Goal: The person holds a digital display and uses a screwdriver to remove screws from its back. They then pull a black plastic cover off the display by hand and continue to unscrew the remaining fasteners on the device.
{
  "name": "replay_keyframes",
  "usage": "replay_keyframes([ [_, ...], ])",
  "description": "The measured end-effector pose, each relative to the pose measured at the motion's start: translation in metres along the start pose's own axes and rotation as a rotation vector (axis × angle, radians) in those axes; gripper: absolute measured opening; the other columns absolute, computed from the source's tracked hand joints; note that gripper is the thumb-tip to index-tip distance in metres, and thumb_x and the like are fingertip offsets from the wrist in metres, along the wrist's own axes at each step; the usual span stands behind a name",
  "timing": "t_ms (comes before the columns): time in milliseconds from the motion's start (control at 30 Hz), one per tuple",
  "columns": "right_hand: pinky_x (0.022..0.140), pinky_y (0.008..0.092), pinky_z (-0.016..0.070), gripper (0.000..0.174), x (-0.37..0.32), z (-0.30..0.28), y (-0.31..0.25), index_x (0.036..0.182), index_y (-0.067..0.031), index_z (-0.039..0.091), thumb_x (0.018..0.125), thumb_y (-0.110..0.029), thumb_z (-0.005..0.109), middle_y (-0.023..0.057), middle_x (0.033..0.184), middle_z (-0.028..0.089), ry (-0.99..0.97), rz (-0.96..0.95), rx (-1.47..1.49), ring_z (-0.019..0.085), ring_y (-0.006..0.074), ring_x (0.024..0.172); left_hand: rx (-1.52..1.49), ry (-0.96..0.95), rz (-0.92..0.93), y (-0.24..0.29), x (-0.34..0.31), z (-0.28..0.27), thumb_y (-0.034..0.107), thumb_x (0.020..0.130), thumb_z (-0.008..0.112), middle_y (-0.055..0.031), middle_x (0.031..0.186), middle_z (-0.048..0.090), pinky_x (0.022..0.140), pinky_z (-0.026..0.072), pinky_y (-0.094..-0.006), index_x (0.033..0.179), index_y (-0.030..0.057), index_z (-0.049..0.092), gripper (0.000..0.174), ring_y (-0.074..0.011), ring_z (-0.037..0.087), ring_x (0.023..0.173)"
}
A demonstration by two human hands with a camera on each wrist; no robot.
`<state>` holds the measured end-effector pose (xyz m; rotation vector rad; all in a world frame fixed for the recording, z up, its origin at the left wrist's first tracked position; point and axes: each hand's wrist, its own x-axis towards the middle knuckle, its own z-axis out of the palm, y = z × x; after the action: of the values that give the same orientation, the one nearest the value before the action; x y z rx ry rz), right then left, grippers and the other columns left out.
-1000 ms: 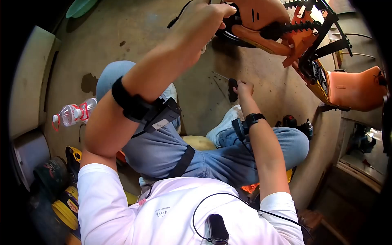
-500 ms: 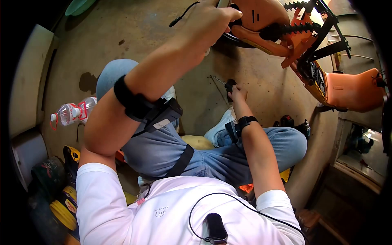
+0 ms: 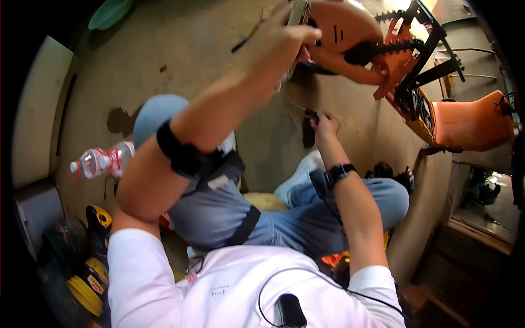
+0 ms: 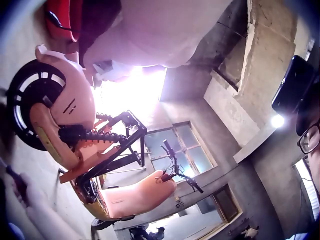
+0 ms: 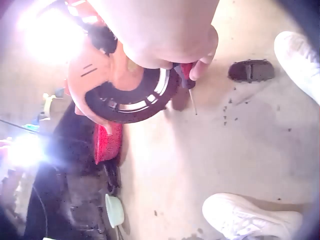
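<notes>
My left hand is raised beside the orange scooter, close to its wheel. Its fingers grip a pale flat piece, seen nearly edge-on; what kind of piece it is, I cannot tell. Lower and to the right, my right hand holds a screwdriver by its black-and-red handle, the thin shaft pointing away from the fingers. A dark oval part lies on the floor near that hand. In the left wrist view the large blurred hand fills the top.
Plastic bottles lie at the left near my knee. White shoes rest on the floor, with small dark bits scattered between them. A red basin and a pale green basin stand farther off. Yellow rolls sit at the lower left.
My right hand shifts left, then back right, with the screwdriver; the dark oval part now shows below it. My left hand has moved slightly down, and more of the pale flat piece shows.
</notes>
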<state>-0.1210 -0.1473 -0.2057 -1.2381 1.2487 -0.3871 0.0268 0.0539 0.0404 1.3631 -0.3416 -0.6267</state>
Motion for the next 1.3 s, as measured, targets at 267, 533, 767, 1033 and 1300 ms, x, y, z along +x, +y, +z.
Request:
replay_keyframes([
  [267, 0.075, 0.0256, 0.0517, 0.027, -0.095, -0.039, -0.188, 0.115, -0.0007, 0.059, 0.096, -0.019, 0.066, 0.0089, 0.099, 0.067, -0.233, -0.644, 0.086, 0.063, 0.0121, 0.080, -0.372, -0.195, 0.038, 0.021, -0.019, 0.007, 0.018, 0.086, 0.064, -0.0055, 0.087, 0.065, 0.077, 0.0475, -0.0271, 0.105, 0.0050, 0.059, 0.024, -0.0140, 0.064, 0.080],
  [533, 0.086, 0.0293, 0.0489, 0.030, -0.145, -0.093, -0.217, 0.122, -0.0025, 0.054, 0.103, -0.026, 0.053, 0.0165, 0.119, 0.062, -0.396, -0.786, 0.527, 0.060, 0.0177, 0.094, -0.427, -0.232, -0.001, 0.027, -0.031, 0.012, 0.026, 0.087, 0.063, -0.0081, 0.093, 0.067, 0.082, 0.0467, -0.0292, 0.109, -0.0007, 0.062, 0.034, -0.0164, 0.065, 0.087],
  [767, 0.084, 0.0297, 0.0462, 0.032, -0.152, -0.088, -0.213, 0.125, -0.0036, 0.052, 0.104, -0.028, 0.052, 0.0192, 0.123, 0.059, -0.467, -0.800, 0.568, 0.060, 0.0178, 0.090, -0.331, -0.260, 0.114, 0.025, -0.027, 0.020, 0.016, 0.088, 0.061, -0.0056, 0.098, 0.063, 0.082, 0.0457, -0.0273, 0.149, 0.0010, 0.034, 0.068, -0.0123, 0.059, 0.083],
  [1033, 0.084, 0.0295, 0.0475, 0.033, -0.144, -0.088, -0.215, 0.125, -0.0044, 0.050, 0.103, -0.028, 0.053, 0.0197, 0.120, 0.060, -0.476, -0.810, 0.514, 0.061, 0.0172, 0.090, -0.269, -0.261, 0.096, 0.021, -0.021, 0.025, 0.011, 0.091, 0.063, -0.0043, 0.103, 0.061, 0.082, 0.0459, -0.0272, 0.149, 0.0049, 0.035, 0.064, -0.0113, 0.058, 0.087],
  [1300, 0.077, 0.0282, 0.0510, 0.038, -0.143, -0.084, -0.216, 0.123, -0.0028, 0.051, 0.103, -0.035, 0.053, 0.0203, 0.113, 0.064, -0.334, -0.881, 0.393, 0.064, 0.0164, 0.085, -0.132, -0.136, 0.260, 0.014, -0.011, 0.028, 0.036, 0.105, 0.045, -0.0055, 0.105, 0.058, 0.080, 0.0416, -0.0251, 0.153, 0.0055, 0.027, 0.060, -0.0112, 0.054, 0.089],
])
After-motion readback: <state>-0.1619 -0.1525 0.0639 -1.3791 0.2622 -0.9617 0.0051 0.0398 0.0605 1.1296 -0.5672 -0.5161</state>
